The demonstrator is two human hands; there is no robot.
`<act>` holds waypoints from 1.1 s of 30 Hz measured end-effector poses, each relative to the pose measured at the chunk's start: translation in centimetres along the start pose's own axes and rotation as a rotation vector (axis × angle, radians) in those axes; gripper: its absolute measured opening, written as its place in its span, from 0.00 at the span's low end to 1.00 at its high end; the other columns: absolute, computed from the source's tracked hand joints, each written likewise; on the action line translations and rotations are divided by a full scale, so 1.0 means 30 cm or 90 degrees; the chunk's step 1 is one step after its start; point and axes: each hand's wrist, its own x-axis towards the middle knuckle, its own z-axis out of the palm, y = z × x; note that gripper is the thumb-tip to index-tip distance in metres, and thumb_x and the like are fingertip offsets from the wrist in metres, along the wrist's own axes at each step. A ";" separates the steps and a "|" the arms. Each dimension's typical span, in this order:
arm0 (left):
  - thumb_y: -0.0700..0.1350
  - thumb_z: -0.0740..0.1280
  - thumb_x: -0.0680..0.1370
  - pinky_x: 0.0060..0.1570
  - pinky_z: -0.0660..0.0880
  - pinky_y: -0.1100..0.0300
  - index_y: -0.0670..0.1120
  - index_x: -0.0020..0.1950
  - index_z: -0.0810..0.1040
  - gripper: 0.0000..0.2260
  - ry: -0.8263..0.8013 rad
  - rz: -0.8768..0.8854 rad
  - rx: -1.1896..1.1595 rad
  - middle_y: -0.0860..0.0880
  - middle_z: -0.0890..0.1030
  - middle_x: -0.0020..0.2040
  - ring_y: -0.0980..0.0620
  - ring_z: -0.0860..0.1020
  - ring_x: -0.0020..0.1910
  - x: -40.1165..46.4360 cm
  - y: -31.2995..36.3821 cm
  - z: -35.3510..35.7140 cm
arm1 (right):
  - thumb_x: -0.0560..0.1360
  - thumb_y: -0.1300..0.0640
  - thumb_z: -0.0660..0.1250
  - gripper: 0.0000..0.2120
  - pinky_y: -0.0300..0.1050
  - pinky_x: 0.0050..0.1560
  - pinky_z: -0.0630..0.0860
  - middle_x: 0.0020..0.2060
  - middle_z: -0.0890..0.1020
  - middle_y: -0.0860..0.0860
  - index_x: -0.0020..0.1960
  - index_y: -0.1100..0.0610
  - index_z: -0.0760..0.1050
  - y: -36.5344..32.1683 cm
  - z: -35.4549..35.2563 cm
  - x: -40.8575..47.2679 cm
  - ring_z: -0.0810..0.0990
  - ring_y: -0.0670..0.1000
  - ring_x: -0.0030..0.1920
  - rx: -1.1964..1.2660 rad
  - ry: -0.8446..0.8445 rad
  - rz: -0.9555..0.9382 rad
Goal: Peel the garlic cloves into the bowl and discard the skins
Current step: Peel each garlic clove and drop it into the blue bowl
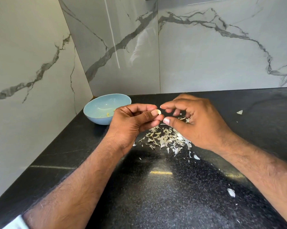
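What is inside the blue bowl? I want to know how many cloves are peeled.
The blue bowl shows a few small yellowish bits near its bottom; the left hand covers its right side, so no count is possible.

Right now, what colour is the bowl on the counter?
Light blue; the bowl shows best, and only, in the head view.

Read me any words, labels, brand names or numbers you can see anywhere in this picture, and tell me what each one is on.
There is no readable text.
The blue bowl, the black counter and the marble wall bear no print, label or number.
The garlic clove pinched by the left hand, the right hand and the skins carry no markings either.
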 end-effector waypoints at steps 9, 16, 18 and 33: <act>0.34 0.74 0.78 0.44 0.85 0.57 0.36 0.53 0.85 0.05 -0.031 0.042 0.148 0.37 0.87 0.46 0.47 0.85 0.40 0.009 -0.024 -0.004 | 0.77 0.55 0.77 0.02 0.30 0.41 0.75 0.40 0.84 0.40 0.50 0.51 0.87 -0.013 0.006 0.005 0.83 0.46 0.43 0.029 0.029 -0.023; 0.33 0.77 0.75 0.41 0.84 0.57 0.37 0.51 0.86 0.06 -0.035 0.072 0.186 0.39 0.87 0.45 0.46 0.86 0.41 -0.001 -0.015 0.007 | 0.77 0.61 0.74 0.03 0.39 0.39 0.78 0.37 0.87 0.51 0.46 0.55 0.85 -0.012 0.031 0.008 0.81 0.45 0.36 0.257 0.014 0.194; 0.34 0.78 0.74 0.37 0.81 0.59 0.40 0.49 0.87 0.05 -0.025 0.093 0.234 0.42 0.87 0.42 0.47 0.85 0.40 0.000 -0.013 0.004 | 0.77 0.66 0.73 0.03 0.45 0.41 0.80 0.41 0.87 0.59 0.50 0.62 0.83 -0.012 0.030 0.015 0.83 0.51 0.39 0.438 0.014 0.296; 0.30 0.71 0.80 0.40 0.83 0.53 0.35 0.56 0.81 0.05 -0.005 0.092 0.224 0.38 0.88 0.46 0.43 0.87 0.43 0.012 -0.015 -0.017 | 0.69 0.66 0.76 0.15 0.51 0.53 0.83 0.48 0.87 0.64 0.55 0.65 0.84 0.012 0.020 0.007 0.85 0.58 0.47 0.622 -0.047 0.412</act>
